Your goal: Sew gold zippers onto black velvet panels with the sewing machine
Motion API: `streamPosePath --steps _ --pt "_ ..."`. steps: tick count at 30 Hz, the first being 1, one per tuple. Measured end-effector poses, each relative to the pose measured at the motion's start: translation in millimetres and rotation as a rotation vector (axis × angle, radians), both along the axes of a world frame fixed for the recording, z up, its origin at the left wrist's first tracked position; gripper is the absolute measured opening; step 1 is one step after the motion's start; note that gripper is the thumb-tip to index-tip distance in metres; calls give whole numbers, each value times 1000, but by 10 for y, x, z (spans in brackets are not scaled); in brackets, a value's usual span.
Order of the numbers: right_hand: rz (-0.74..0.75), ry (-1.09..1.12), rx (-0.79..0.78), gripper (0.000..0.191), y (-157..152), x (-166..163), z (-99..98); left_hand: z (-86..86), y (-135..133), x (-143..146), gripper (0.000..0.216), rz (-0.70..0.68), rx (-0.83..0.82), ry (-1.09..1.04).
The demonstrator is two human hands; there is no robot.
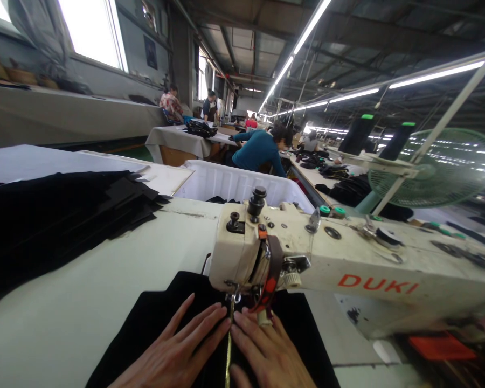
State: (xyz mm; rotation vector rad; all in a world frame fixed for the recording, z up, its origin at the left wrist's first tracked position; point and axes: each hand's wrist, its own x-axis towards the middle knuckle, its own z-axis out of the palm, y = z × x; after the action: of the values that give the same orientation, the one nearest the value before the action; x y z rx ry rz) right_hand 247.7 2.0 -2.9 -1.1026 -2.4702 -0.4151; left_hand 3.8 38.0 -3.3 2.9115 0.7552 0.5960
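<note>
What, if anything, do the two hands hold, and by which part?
Nothing is gripped. The left hand and right hand lie flat on the black fabric, one each side of the yellow strip.

The 2 hands lie flat, palms down, fingers spread and pointing forward: left hand [178, 350] just beside right hand [267, 353], fingertips nearly touching.
</note>
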Motion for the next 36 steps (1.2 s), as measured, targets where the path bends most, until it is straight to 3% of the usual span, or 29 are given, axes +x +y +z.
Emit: streamPosePath --steps 8,14,23,28,33,36 --pt "-24 1 -36 40 -33 -9 -15 -164 57 -12 83 -64 122 42" --pt "-49 13 -56 36 -50 -56 44 -5 -52 25 80 16 25 2" --pt "-84 123 -213 37 -5 -43 69 159 -58 32 87 10 1 123" --pt "-78 150 -31 41 26 -23 26 216 -28 43 99 18 -25 147" --pt "-67 106 -42 36 -22 -24 101 186 -4 34 97 18 6 123" --pt "-71 122 34 32 -40 -45 130 131 12 32 97 19 26 92"
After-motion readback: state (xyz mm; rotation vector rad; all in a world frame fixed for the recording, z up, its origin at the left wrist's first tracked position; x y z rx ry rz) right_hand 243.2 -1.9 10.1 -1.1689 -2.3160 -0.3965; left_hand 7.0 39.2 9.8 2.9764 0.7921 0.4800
